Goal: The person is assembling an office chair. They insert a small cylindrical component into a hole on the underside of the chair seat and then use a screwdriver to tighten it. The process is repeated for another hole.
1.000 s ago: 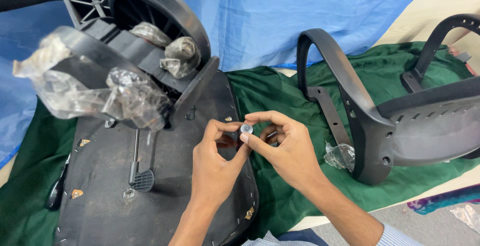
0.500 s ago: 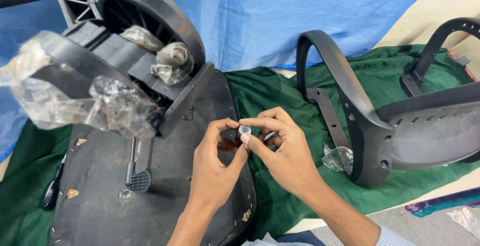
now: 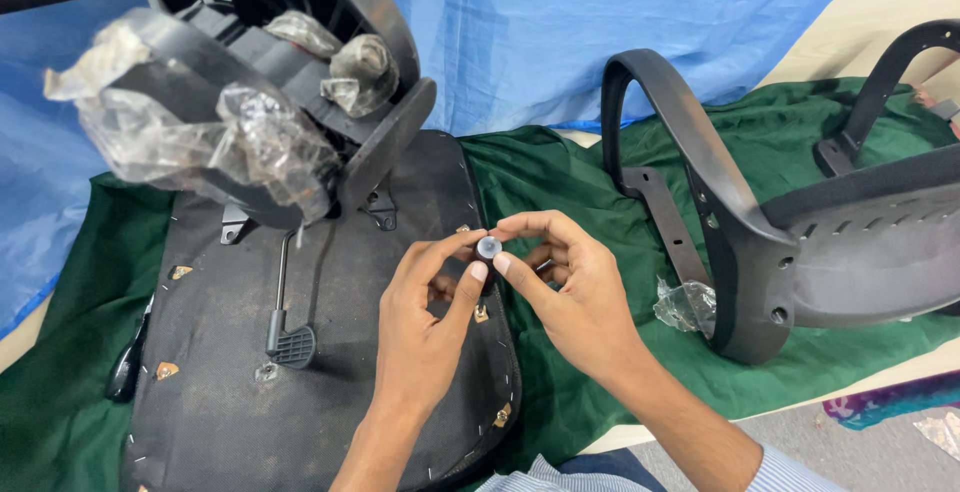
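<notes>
Right now: both hands meet over the right edge of the upturned chair seat (image 3: pixel 300 382), pinching one small grey round fitting (image 3: pixel 489 247) between them.
Step in hand: by the look of it, readying a small piece of hardware for the seat's underside; it looks like a cap or washer, though it is too small to be sure.
Left hand (image 3: pixel 425 322): thumb and forefinger closed lightly on the fitting from the left, other fingers curled under.
Right hand (image 3: pixel 570 292): fingertips closed on the same fitting from the right, so the grip is shared and nearly shut, with only the fitting between.
Where the fitting sits: held in the air above the seat, just clear of it.
Next move, as a judgement: it would call for a steady pinch and a clear view of a mounting hole.
Nearby: black armrest frame (image 3: pixel 700 202) on green cloth (image 3: pixel 560 172), plastic-wrapped mechanism (image 3: pixel 200 132) at upper left.
</notes>
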